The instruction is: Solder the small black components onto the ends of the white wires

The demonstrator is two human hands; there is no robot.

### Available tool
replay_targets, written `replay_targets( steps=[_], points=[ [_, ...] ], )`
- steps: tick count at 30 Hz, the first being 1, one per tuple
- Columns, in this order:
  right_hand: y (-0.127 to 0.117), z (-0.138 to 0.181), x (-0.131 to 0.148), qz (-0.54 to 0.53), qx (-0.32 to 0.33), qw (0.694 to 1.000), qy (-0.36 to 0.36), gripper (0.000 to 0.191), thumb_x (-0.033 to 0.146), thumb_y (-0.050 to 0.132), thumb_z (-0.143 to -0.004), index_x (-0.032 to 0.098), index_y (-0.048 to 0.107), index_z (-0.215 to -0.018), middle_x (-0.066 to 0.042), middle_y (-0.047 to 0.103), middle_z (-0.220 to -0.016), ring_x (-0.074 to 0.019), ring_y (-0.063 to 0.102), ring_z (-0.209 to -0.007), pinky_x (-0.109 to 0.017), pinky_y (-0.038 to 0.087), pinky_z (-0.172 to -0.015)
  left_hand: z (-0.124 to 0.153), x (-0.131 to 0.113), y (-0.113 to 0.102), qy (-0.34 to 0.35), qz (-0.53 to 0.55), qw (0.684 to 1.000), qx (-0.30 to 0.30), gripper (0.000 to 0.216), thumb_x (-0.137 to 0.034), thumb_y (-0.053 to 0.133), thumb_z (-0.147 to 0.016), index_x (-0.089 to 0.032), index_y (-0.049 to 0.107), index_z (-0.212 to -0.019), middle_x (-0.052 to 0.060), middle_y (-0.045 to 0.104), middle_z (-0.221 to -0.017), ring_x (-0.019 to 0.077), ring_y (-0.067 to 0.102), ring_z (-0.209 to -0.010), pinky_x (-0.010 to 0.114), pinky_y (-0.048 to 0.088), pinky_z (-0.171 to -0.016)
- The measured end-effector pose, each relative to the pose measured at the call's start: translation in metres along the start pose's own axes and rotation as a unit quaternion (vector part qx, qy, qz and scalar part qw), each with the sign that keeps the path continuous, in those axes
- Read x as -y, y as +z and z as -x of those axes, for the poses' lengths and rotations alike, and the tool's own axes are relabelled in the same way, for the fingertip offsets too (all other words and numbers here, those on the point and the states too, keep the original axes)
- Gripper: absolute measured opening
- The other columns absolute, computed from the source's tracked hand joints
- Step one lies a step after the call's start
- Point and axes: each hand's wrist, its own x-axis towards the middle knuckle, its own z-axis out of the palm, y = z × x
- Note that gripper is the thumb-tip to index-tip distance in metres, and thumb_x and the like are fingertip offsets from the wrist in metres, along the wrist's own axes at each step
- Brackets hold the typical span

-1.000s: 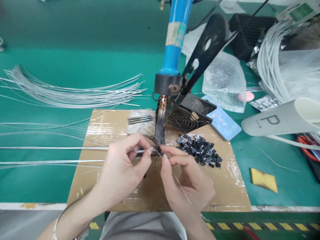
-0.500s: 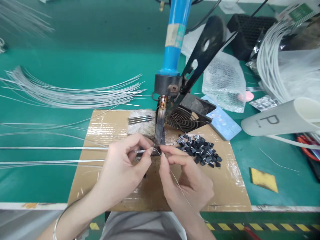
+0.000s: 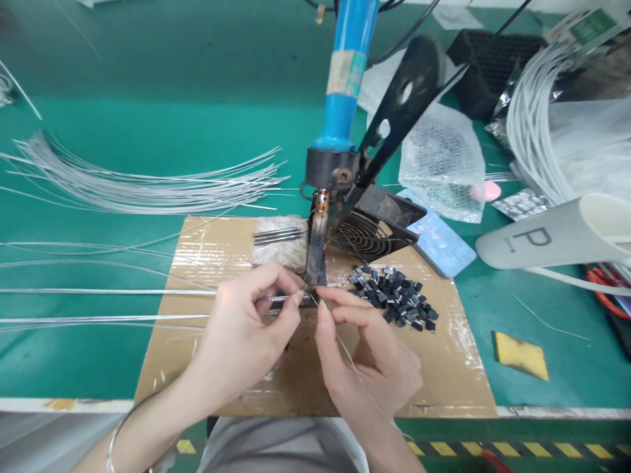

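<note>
My left hand [image 3: 241,335] pinches the end of a thin clear-sleeved wire [image 3: 148,292] that runs off to the left. My right hand [image 3: 369,355] pinches a fine strand of solder wire [image 3: 352,364] that trails back toward me. Both fingertips meet just below the tip of a blue-handled soldering iron [image 3: 340,118], which is fixed upright in a black stand [image 3: 394,112]. All of this sits over a taped cardboard sheet [image 3: 458,368].
A pile of small dark components [image 3: 394,299] lies right of my hands. Behind the iron are a black fan grille [image 3: 367,233], a pad with needles [image 3: 279,243], and bubble wrap [image 3: 444,161]. Loose wires [image 3: 138,184] fan over the green mat. A white tube [image 3: 557,233] lies at right.
Both hands hold almost still at the iron's tip. The view shifted very slightly.
</note>
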Motion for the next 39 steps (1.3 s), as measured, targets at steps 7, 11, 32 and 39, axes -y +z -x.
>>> replay_targets(
  steps=[7,11,32,39],
  points=[
    [0.0003,-0.0023,-0.0003,0.008,-0.001,1.0,-0.013,0.015,0.007,0.075,-0.094,0.021,0.069,-0.094,-0.005,0.087,-0.098,-0.0137,0.084,-0.081,-0.021,0.068,-0.078,0.0007,0.0002,-0.0008,0.008,0.0,1.0,0.0,0.01,-0.021,0.066,-0.081,-0.021,0.067,-0.071,0.0,0.073,-0.071,0.0137,0.061,-0.06,0.024,0.042,-0.052],
    [0.0002,-0.0017,-0.0006,0.012,-0.004,1.0,-0.019,0.014,0.008,0.076,-0.095,0.02,0.069,-0.096,-0.005,0.087,-0.099,-0.0141,0.085,-0.08,-0.02,0.069,-0.078,0.0013,0.0003,-0.0012,0.002,0.003,1.0,-0.002,0.011,-0.022,0.066,-0.082,-0.021,0.067,-0.071,0.0,0.073,-0.071,0.0141,0.063,-0.061,0.023,0.045,-0.054],
    [0.0014,-0.0011,-0.0009,0.005,-0.004,1.0,-0.017,0.015,0.007,0.076,-0.093,0.021,0.071,-0.097,-0.005,0.087,-0.097,-0.0147,0.085,-0.078,-0.021,0.069,-0.077,0.0016,-0.0011,-0.001,-0.008,-0.005,1.0,0.007,0.011,-0.025,0.065,-0.081,-0.022,0.067,-0.071,0.001,0.073,-0.071,0.0152,0.062,-0.061,0.026,0.041,-0.052],
    [0.0016,0.0001,0.001,-0.007,-0.01,1.0,-0.012,0.015,0.007,0.077,-0.093,0.021,0.072,-0.097,-0.005,0.087,-0.098,-0.016,0.085,-0.079,-0.023,0.07,-0.077,0.0032,-0.0009,-0.0024,-0.002,-0.009,1.0,0.005,0.011,-0.024,0.064,-0.081,-0.022,0.067,-0.071,0.001,0.073,-0.07,0.0153,0.062,-0.06,0.026,0.038,-0.051]
  ],
)
